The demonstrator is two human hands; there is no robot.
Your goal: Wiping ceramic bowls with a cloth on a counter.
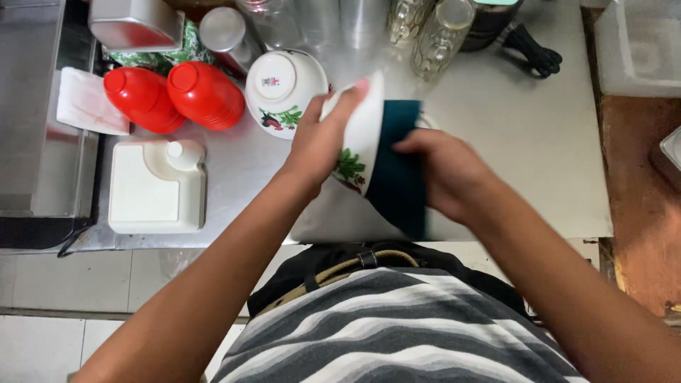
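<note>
Now | left hand (pixel 316 145) grips bowl (pixel 358 131) | right hand (pixel 443 174) presses cloth (pixel 397 177)

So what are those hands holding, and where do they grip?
Left hand grips a white flower-painted bowl by its rim and outer wall. Right hand presses a dark teal cloth against it.

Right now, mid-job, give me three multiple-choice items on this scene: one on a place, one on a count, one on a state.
1. Where is the dark teal cloth?
A. against the held bowl
B. on the floor
C. over the glasses

2. How many red bowls lie upside down at the left?
A. one
B. two
C. four

3. The white bowl in the left hand is:
A. flat on the counter
B. tilted on edge
C. broken

A: the right hand presses the cloth to it.
B: two red domes sit side by side.
B: its rim points up.
</note>
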